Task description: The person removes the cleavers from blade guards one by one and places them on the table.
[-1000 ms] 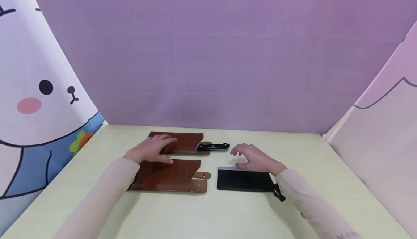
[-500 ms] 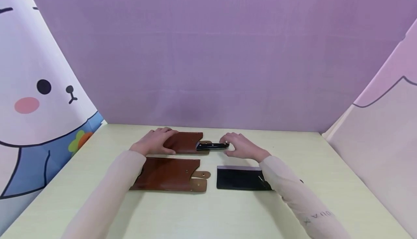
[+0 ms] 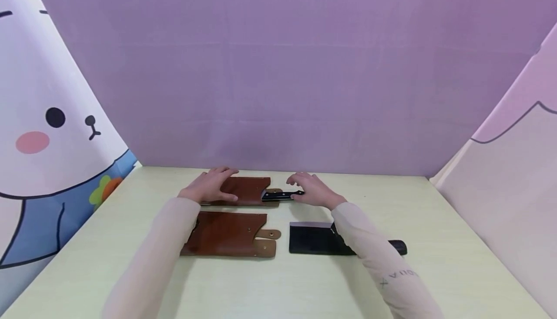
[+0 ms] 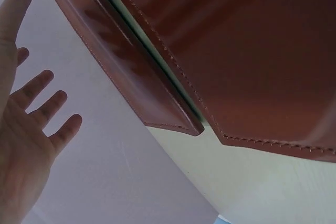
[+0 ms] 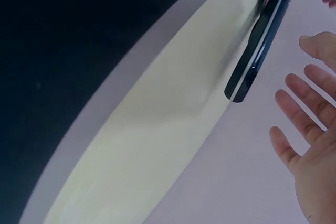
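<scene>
My left hand hovers over the left part of the far brown leather sheath, thumb and fingers spread and nothing in its grasp. From that sheath's mouth sticks the black riveted handle of a knife whose blade is mostly hidden inside. Beside the handle's end is my right hand; the right wrist view shows its fingers apart from the handle. A second brown sheath lies nearer, partly behind the left sleeve. To its right lies a black-bladed cleaver, crossed by the right sleeve.
Everything lies on a pale table. A purple cloth wall rises along its far edge. Printed cloth with a cartoon figure hangs at the left, and a pink and white panel stands at the right.
My right hand has moved left and away from me, from above the cleaver to the knife handle. My left hand has shifted slightly away over the far sheath. The sheaths have stayed put.
</scene>
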Demonstrator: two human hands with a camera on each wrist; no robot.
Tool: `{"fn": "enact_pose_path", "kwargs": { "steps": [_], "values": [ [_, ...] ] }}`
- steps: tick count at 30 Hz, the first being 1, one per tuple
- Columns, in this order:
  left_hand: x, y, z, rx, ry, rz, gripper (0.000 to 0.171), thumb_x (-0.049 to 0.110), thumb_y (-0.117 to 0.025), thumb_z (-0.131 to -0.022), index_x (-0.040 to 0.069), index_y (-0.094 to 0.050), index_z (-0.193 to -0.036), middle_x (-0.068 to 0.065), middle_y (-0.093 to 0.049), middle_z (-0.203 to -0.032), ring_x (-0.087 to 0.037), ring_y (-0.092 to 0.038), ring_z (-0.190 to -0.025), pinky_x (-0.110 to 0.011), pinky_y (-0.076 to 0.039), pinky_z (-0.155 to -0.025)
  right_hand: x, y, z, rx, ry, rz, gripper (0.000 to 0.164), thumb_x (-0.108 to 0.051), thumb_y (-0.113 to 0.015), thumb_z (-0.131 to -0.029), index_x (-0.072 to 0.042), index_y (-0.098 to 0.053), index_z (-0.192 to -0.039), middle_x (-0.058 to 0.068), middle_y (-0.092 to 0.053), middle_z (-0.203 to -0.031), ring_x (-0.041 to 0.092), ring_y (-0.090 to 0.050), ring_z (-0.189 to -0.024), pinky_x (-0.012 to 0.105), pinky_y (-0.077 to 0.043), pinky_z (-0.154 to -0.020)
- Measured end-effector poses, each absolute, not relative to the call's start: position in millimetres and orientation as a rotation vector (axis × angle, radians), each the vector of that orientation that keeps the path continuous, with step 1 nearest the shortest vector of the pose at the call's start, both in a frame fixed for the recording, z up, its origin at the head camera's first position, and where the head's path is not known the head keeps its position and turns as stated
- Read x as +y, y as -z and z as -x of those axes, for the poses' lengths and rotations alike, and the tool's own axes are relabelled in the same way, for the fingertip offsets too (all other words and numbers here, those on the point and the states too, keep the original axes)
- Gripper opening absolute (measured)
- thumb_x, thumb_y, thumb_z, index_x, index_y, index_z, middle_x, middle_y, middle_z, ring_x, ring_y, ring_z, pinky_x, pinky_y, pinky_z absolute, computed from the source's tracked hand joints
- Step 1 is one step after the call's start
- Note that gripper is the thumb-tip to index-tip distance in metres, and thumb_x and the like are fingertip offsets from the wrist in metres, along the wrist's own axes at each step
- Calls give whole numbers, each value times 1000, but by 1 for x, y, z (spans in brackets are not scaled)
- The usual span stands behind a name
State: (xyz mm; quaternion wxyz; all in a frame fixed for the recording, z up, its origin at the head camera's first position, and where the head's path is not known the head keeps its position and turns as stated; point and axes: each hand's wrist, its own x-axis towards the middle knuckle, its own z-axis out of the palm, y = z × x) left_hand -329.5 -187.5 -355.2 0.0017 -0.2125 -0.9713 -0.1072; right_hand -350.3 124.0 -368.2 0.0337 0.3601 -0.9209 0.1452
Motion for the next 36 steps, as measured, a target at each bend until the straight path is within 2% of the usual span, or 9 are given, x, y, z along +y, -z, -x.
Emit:
{"fn": "enact_pose_path", "kwargs": {
  "steps": [14,23,30,36],
  "values": [
    [-179,363,333,-3099,342,637,81,47,-70,-75,12,-36,-140,-19,-35,-142,-41,-33,-128,-58,-33,-98,115,377,357,-2946,-446,-1068,42,-18,-65,-83,-6,-54,-121,10,-58,-117,25,-49,-111,49,-34,-95],
    [-176,370,334,-3152,310,627,85,51,-69,-74,14,-34,-141,-16,-35,-143,-41,-31,-130,-60,-27,-101,109,387,361,-3005,-379,-1054,37,-18,-64,-84,-11,-56,-120,5,-57,-120,24,-49,-114,49,-33,-98],
    [-174,373,335,-3162,275,651,89,52,-71,-71,12,-33,-142,-18,-34,-143,-43,-30,-130,-62,-24,-101,105,390,361,-2992,-327,-1078,33,-15,-65,-84,-12,-57,-116,5,-59,-117,24,-51,-110,48,-37,-94],
    [-174,380,338,-3173,238,637,88,53,-70,-72,14,-33,-142,-17,-33,-144,-42,-29,-131,-61,-22,-103,101,392,361,-2986,-297,-1092,31,-15,-63,-85,-12,-57,-116,6,-59,-116,24,-52,-111,48,-37,-95]
  ]
}}
